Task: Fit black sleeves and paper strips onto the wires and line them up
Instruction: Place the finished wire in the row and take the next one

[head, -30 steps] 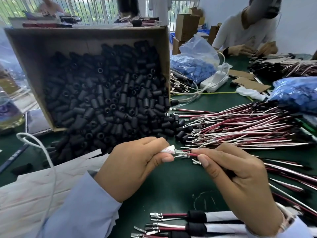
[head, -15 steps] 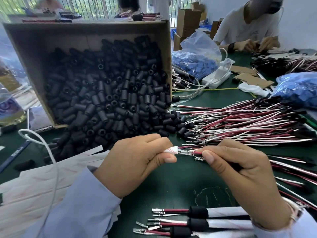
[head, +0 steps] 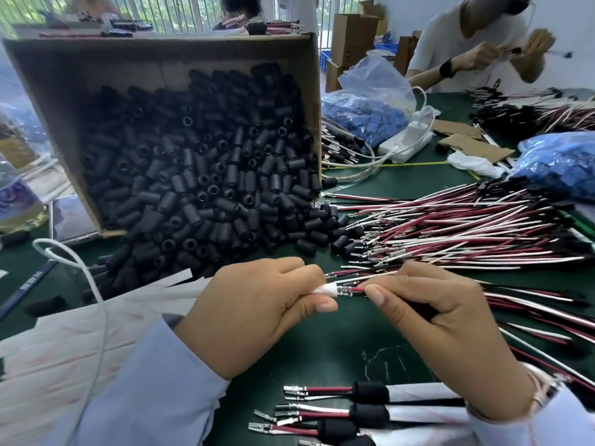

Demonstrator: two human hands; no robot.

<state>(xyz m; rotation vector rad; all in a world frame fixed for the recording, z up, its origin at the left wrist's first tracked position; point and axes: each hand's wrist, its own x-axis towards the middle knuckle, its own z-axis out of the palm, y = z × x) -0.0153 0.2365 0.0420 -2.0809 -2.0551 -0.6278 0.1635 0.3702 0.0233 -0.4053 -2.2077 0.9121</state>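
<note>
head view: nearest, finished wires (head: 325,390) lie in a row, sleeved. past them the left grip (head: 257,313) pinches a rolled paper strip (head: 328,289); the right grip (head: 444,320) pinches a wire pair (head: 354,290), its long axis left-right, terminals at the strip's mouth. loose sleeves (head: 199,194) lie beyond on the tabletop (head: 338,342).

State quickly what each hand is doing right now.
Left hand: closed, pinching the paper strip.
Right hand: closed, pinching the wires.
</note>
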